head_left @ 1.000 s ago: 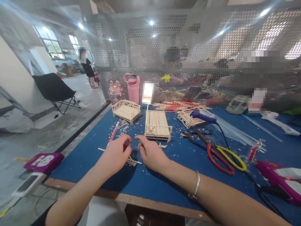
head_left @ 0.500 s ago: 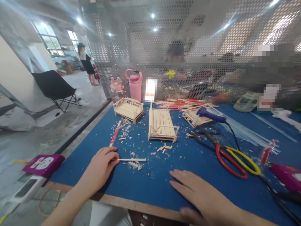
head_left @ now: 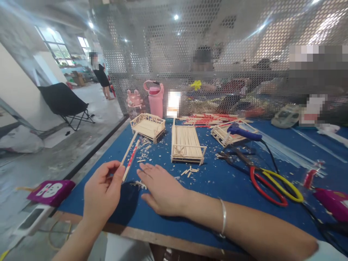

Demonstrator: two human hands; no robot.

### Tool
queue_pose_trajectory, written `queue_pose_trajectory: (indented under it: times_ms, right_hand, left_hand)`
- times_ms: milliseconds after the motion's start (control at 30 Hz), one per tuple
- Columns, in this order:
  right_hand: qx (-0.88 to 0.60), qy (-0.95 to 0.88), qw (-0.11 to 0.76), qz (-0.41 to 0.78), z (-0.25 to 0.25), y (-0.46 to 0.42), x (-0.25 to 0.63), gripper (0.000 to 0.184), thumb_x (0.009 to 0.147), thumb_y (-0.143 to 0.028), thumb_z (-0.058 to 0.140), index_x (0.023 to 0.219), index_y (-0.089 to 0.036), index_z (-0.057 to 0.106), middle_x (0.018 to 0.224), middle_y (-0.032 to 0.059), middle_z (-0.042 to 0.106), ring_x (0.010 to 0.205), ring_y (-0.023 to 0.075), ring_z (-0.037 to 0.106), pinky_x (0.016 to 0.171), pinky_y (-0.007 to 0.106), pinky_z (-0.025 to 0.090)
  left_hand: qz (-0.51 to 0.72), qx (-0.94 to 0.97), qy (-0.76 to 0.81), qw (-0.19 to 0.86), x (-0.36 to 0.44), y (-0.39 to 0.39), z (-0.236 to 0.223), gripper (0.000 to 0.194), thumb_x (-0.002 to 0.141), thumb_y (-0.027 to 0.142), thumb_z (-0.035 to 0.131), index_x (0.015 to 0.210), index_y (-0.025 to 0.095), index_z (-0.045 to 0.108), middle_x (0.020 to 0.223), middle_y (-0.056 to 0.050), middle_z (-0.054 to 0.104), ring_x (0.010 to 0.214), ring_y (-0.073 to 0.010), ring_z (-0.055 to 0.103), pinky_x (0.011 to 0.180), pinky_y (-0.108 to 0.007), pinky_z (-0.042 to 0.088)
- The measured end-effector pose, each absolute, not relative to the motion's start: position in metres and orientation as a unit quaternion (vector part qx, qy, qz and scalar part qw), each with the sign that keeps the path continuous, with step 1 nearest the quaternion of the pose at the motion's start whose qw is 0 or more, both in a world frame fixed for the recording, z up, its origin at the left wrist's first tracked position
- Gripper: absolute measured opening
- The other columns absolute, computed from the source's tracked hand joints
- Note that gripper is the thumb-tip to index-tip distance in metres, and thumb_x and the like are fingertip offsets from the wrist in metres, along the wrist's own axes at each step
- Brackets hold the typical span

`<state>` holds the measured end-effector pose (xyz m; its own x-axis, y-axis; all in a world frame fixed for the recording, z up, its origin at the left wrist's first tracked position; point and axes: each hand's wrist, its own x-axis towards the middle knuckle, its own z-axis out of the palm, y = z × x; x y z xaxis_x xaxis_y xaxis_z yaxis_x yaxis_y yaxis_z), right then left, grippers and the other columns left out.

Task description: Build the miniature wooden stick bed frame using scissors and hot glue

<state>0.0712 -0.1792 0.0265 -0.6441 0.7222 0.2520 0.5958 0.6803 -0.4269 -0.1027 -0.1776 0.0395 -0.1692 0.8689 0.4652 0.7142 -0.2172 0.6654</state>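
My left hand (head_left: pixel 102 192) is raised over the near left part of the blue table (head_left: pixel 190 203), and its thumb and fingers pinch a thin wooden stick (head_left: pixel 128 145) that points up and away. My right hand (head_left: pixel 160 188) lies flat on the table beside it, fingers stretched out toward the left, next to a small heap of wood scraps (head_left: pixel 140 185). A red and white stick (head_left: pixel 131 161) lies on the table behind the left hand. A silver bangle (head_left: pixel 223 217) is on my right wrist.
Small stick-built beds (head_left: pixel 148 126) (head_left: pixel 187 144) (head_left: pixel 227 134) stand mid-table, a blue glue gun (head_left: pixel 241 132) on the right one. Red and yellow scissors (head_left: pixel 272 185) lie right. Pink bottle (head_left: pixel 154 98), perforated screen (head_left: pixel 217 54) with people behind, purple power strip (head_left: pixel 50 190) at left.
My left hand lifted the thin stick off the table and now holds it upright. My right hand moved left from the near edge to lie flat beside the scraps.
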Motion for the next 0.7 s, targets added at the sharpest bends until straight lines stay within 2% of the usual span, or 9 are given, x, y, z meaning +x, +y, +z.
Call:
queue_pose_trajectory:
  times_ms: [67,133,233,300,367,433,500,600,700]
  right_hand:
    - [-0.370,-0.857,0.293,0.208,0.036,-0.189,0.082,0.055,0.081,-0.025,0.048,0.133,-0.005,0.042,0.135,0.0177,0.047,0.126,0.0235,0.042,0.106,0.040,0.033]
    - [-0.373,-0.804,0.364,0.288,0.042,-0.204,0.100,0.045,0.084,-0.027,0.042,0.125,-0.010,0.050,0.123,0.0130,0.058,0.114,0.0190,0.053,0.099,0.035,0.041]
    - [-0.407,-0.720,0.432,0.359,0.045,-0.222,0.129,0.034,0.088,-0.034,0.037,0.103,-0.017,0.063,0.101,0.0073,0.066,0.093,0.0158,0.061,0.083,0.030,0.048]
    - [-0.477,-0.643,0.468,0.374,0.045,-0.229,0.149,0.034,0.086,-0.040,0.041,0.086,-0.017,0.065,0.079,0.0045,0.066,0.069,0.0134,0.060,0.063,0.026,0.049]
    - [-0.541,-0.555,0.510,0.373,0.046,-0.233,0.173,0.035,0.083,-0.045,0.045,0.075,-0.017,0.064,0.060,0.0007,0.058,0.048,0.0099,0.049,0.046,0.022,0.041]
    - [-0.561,-0.485,0.579,0.340,0.050,-0.237,0.198,0.033,0.078,-0.046,0.050,0.067,-0.018,0.061,0.058,0.0005,0.056,0.044,0.0088,0.046,0.041,0.021,0.037]
    - [-0.554,-0.422,0.647,0.310,0.053,-0.242,0.223,0.030,0.074,-0.045,0.055,0.061,-0.019,0.059,0.059,0.0014,0.057,0.045,0.0092,0.046,0.039,0.021,0.036]
    - [-0.546,-0.352,0.688,0.324,0.052,-0.250,0.248,0.028,0.067,-0.046,0.062,0.058,-0.020,0.060,0.055,0.0007,0.055,0.044,0.0091,0.044,0.037,0.020,0.034]
    - [-0.559,-0.326,0.670,0.362,0.047,-0.254,0.255,0.031,0.057,-0.048,0.069,0.055,-0.019,0.060,0.052,0.0004,0.055,0.043,0.0084,0.044,0.036,0.019,0.032]
  left_hand:
    - [0.436,0.677,0.580,0.120,-0.091,-0.184,0.039,0.024,0.081,0.041,0.049,0.085,0.020,0.058,0.072,0.000,0.063,0.059,-0.0129,0.059,0.057,-0.022,0.047]
    - [0.392,0.751,0.506,0.160,-0.071,-0.192,0.038,0.020,0.084,0.035,0.047,0.083,0.020,0.060,0.075,-0.001,0.065,0.064,-0.0130,0.060,0.059,-0.022,0.048]
    - [0.353,0.808,0.420,0.216,-0.037,-0.202,0.036,0.023,0.088,0.031,0.041,0.088,0.020,0.062,0.079,-0.002,0.066,0.068,-0.0129,0.060,0.063,-0.022,0.048]
    - [0.294,0.844,0.378,0.243,-0.020,-0.207,0.033,0.026,0.091,0.032,0.039,0.094,0.021,0.063,0.085,-0.004,0.068,0.074,-0.0139,0.062,0.069,-0.024,0.050]
    - [0.200,0.890,0.339,0.230,-0.010,-0.210,0.029,0.032,0.090,0.039,0.041,0.109,0.021,0.060,0.107,-0.008,0.066,0.097,-0.0185,0.061,0.084,-0.030,0.049]
    - [0.105,0.926,0.319,0.172,-0.008,-0.213,0.023,0.051,0.086,0.051,0.044,0.126,0.020,0.051,0.132,-0.012,0.052,0.122,-0.0262,0.047,0.100,-0.043,0.040]
    - [0.042,0.939,0.325,0.105,-0.011,-0.214,0.018,0.070,0.082,0.063,0.041,0.135,0.018,0.040,0.142,-0.014,0.038,0.132,-0.0315,0.033,0.105,-0.055,0.029]
    - [-0.006,0.930,0.363,0.062,-0.021,-0.210,0.014,0.075,0.082,0.066,0.034,0.139,0.018,0.034,0.145,-0.014,0.032,0.134,-0.0320,0.029,0.105,-0.059,0.025]
    - [-0.015,0.885,0.466,0.011,-0.029,-0.200,0.013,0.072,0.085,0.061,0.034,0.140,0.013,0.033,0.146,-0.016,0.028,0.135,-0.0345,0.026,0.105,-0.060,0.024]
